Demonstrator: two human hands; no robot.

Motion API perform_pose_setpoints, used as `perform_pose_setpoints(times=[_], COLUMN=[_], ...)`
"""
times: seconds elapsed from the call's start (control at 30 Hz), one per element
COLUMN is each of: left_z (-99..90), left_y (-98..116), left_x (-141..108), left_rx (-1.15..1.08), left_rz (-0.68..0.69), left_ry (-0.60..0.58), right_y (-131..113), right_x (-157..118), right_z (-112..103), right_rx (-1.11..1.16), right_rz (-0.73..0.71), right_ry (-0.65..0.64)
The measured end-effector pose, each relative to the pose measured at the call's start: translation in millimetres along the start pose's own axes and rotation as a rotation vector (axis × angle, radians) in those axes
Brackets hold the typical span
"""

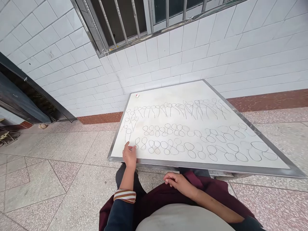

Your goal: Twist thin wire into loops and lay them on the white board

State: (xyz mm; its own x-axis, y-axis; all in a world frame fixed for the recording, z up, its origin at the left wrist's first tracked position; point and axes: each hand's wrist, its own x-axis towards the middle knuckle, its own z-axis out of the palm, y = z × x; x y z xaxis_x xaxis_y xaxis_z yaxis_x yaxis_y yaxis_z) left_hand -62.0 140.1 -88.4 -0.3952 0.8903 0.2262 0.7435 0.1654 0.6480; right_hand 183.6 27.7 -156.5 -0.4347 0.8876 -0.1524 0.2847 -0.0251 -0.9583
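My left hand (130,154) is over the front left corner of a white board-topped table (168,91). Its fingers are bent and a little apart, with nothing visible in them. Just beyond the fingertips lies a thin dark loop with two loose tails (128,131). To their right is a small figure-eight loop (137,143). Over my lap, off the table's front edge, my right hand (178,183) has curled fingers and shows nothing in them. Rows of thin, wire-like loops cover the tabletop: figure-eights (190,150) in front, tailed loops (170,109) behind.
A small white-and-red object (137,96) sits near the far left corner. The table has a grey metal rim (204,167). Behind it stands a white tiled wall (156,64) with a barred window (134,19). A dark doorway (31,93) is at left.
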Motion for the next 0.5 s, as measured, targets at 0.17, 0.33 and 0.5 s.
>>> perform_pose_setpoints(times=[0.17,0.33,0.5], left_z=[1.9,0.0,-1.2], left_y=[4.4,6.2,5.1], left_x=[6.6,4.7,6.0], left_rx=[0.073,0.133,0.184], left_rz=[-0.010,0.019,0.062], left_ry=[0.040,0.032,-0.007], right_y=[5.4,4.8,7.2], right_x=[4.5,2.9,-0.4], right_z=[2.9,1.4,0.6], right_rx=[-0.003,0.013,0.007], right_rz=[-0.026,-0.012,0.009], right_ry=[-0.012,-0.006,-0.012])
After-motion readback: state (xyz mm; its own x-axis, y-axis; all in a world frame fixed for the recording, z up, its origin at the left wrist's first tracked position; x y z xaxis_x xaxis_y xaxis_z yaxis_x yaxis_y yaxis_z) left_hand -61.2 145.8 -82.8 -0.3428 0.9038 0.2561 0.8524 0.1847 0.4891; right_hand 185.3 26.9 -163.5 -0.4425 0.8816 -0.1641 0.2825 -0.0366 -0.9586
